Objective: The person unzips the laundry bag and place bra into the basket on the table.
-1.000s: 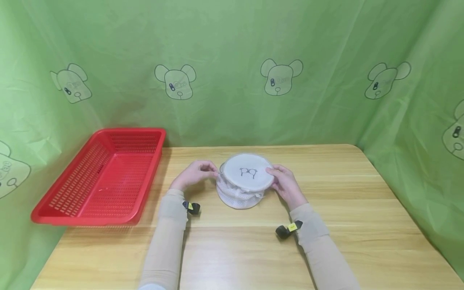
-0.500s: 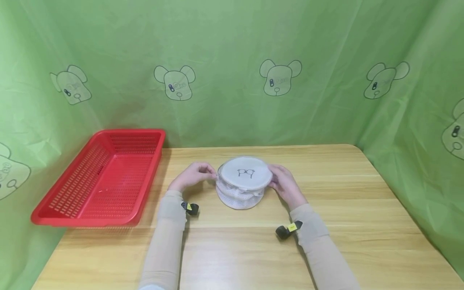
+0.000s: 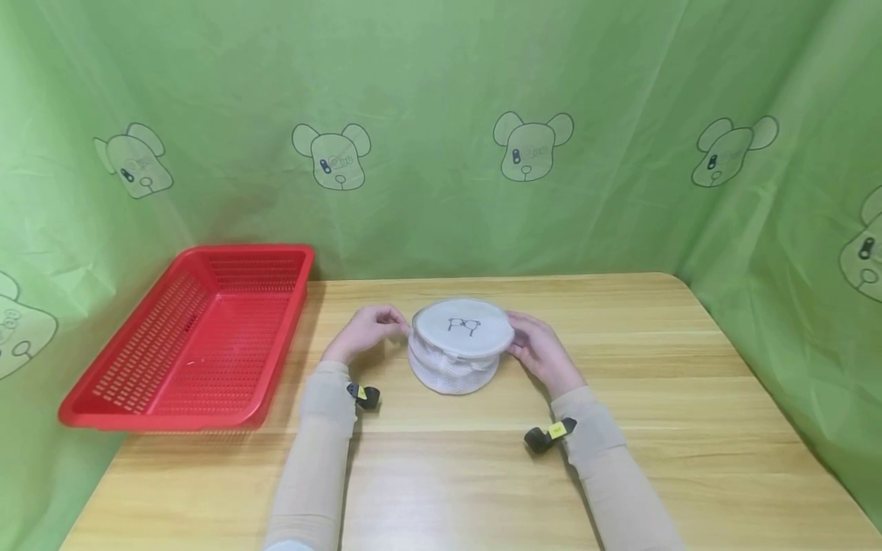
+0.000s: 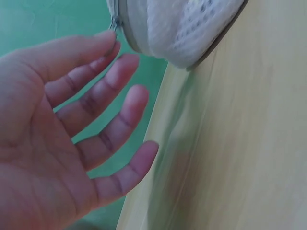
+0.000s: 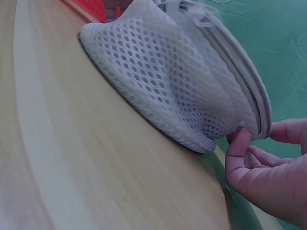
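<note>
Mesh bag (image 3: 460,348), one, between two hands (image 3: 365,334) (image 3: 547,356)

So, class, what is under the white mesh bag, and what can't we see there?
The white mesh bag sits on the wooden table, whose surface shows beside its base. The patch directly beneath is covered, so anything thin there would be hidden.

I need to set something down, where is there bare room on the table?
The biggest bare patch of table lies between the right hand and the green curtain on the right. A smaller one lies between the forearms, in front of the mesh bag. It is crowded around the bag, with the left hand there too, and at the red basket.
</note>
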### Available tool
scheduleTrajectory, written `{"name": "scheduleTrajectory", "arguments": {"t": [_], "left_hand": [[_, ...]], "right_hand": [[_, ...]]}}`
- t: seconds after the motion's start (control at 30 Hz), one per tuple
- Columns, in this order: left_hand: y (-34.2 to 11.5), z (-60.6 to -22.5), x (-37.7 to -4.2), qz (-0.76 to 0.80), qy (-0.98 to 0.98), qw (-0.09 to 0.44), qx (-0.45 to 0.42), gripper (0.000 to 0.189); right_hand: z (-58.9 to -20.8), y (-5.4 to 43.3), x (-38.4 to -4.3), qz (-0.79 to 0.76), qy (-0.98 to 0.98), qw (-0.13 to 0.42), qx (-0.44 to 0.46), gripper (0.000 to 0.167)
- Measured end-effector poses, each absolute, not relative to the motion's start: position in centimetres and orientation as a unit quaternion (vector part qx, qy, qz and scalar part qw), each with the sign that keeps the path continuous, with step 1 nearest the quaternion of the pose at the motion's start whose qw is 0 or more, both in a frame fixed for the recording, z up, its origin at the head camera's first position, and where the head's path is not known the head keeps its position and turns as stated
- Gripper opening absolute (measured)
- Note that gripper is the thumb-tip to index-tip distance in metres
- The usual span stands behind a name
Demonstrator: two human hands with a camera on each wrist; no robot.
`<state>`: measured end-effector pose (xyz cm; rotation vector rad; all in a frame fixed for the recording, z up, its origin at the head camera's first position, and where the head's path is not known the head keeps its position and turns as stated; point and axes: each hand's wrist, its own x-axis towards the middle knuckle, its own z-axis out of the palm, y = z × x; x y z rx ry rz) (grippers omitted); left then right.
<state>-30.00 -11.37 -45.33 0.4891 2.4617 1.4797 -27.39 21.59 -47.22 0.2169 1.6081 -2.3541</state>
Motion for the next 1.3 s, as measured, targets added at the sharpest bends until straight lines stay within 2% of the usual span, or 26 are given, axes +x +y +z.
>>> {"name": "scheduleTrajectory", "arguments": {"t": [0.5, 0.6, 0.8, 0.9, 1.3], "left_hand": [[-10.2, -45.4, -30.2, 0.464, 0.881, 0.016, 0.092, 0.016], [-10.0, -45.4, -30.2, 0.471, 0.879, 0.012, 0.077, 0.016], [-9.9, -45.5, -30.3, 0.478, 0.876, 0.01, 0.061, 0.016], [-10.0, -45.6, -30.3, 0.48, 0.875, 0.012, 0.06, 0.016], [-10.3, -45.2, -30.3, 0.482, 0.873, 0.013, 0.066, 0.017]], "right_hand": [[-47.0, 21.7, -27.2, -0.828, 0.525, 0.195, 0.008, 0.057], [-47.1, 21.8, -27.2, -0.834, 0.511, 0.208, -0.01, 0.055], [-47.2, 22.1, -27.3, -0.85, 0.472, 0.233, -0.019, 0.031], [-47.1, 22.1, -27.3, -0.847, 0.477, 0.235, -0.013, 0.024], [-46.8, 22.2, -27.1, -0.829, 0.512, 0.224, 0.019, 0.021]]}}
